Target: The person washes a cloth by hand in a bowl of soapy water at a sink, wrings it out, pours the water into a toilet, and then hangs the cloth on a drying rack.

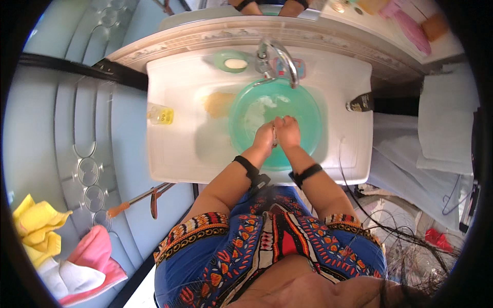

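My left hand (265, 138) and my right hand (288, 133) are pressed together over a round green plastic basin (235, 127). Between the palms shows a sliver of a small pale thing (275, 138) with a reddish spot. The fingers hide most of it, so its kind is unclear. Water with whitish foam (265, 103) lies in the basin, which sits in a white sink (173, 154). The chrome faucet (287, 61) arches over the basin's far rim and no stream is visible from it.
Behind the basin, a green dish (219, 61) holds a bar of soap (236, 64). A bottle of yellow liquid (161, 115) is at left, a dark bottle (360, 103) at right. Cloths (92, 250) and a wooden-handled tool (133, 201) are by the blue panelled door (131, 138).
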A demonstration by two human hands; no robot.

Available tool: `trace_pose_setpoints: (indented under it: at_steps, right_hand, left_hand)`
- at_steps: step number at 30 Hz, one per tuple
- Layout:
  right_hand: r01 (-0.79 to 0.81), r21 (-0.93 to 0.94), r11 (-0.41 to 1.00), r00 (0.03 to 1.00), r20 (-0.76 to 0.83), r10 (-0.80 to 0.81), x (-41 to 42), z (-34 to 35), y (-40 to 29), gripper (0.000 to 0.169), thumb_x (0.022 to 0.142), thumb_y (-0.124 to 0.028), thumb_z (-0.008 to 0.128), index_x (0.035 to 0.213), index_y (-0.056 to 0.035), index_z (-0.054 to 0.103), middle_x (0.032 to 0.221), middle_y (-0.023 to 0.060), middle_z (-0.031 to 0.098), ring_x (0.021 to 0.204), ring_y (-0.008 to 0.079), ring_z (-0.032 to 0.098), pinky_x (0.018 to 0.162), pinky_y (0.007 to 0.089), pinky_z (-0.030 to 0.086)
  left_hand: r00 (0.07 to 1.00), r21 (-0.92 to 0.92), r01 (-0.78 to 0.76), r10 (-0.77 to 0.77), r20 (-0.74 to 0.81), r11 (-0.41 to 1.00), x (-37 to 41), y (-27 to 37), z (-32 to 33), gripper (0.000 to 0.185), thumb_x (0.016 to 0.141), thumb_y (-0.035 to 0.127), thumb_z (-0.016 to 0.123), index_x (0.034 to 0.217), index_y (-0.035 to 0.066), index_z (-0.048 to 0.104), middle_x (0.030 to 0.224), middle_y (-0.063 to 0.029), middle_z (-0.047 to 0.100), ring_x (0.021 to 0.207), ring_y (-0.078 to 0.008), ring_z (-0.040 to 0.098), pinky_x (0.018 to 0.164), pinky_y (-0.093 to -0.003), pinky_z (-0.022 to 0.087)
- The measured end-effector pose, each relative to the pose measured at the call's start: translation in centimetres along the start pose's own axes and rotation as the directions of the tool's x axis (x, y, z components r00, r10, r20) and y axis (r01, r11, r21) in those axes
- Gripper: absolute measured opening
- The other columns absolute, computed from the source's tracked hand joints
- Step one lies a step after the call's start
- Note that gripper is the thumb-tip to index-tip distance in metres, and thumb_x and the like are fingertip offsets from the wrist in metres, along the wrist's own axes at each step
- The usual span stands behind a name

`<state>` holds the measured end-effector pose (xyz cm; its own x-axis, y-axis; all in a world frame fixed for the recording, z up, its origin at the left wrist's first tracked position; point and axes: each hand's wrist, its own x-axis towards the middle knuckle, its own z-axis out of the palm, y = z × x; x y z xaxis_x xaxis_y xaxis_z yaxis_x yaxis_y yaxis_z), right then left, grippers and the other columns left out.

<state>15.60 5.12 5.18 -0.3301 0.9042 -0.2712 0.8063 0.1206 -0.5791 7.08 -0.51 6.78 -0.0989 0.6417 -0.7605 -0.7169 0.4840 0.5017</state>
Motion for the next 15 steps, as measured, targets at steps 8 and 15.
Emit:
trace_pose_setpoints:
  at_steps: [8, 15]
  right_hand:
    - [-0.131, 0.079, 0.988, 0.987, 0.103, 0.123, 1.4, -1.3, -2.7, 0.020, 0.080, -0.021, 0.057, 0.078, -0.0015, 0.061, 0.094, 0.0227, 0.063, 0.085, 0.0411, 0.058, 0.075, 0.0459, 0.048]
    - [-0.368, 0.769, 0.524, 0.916, 0.397, 0.060, 1.6, -2.0, 1.7, 0.013, 0.082, -0.017, 0.056, 0.081, -0.0045, 0.058, 0.077, 0.0123, 0.059, 0.069, 0.0278, 0.060, 0.063, 0.0368, 0.050]
  left_hand:
    - [0.981, -0.097, 0.137, -0.121, 0.153, 0.986, 0.3, -0.9, -1.2, 0.019, 0.088, 0.034, 0.049, 0.081, 0.017, 0.055, 0.067, -0.0001, 0.054, 0.061, -0.0131, 0.052, 0.044, -0.0317, 0.034]
    - [0.983, 0.068, 0.035, -0.047, 0.176, 0.997, 0.0, -0.5, -2.3, 0.023, 0.088, 0.034, 0.050, 0.090, 0.014, 0.061, 0.078, -0.0001, 0.061, 0.067, -0.0131, 0.056, 0.053, -0.0298, 0.039]
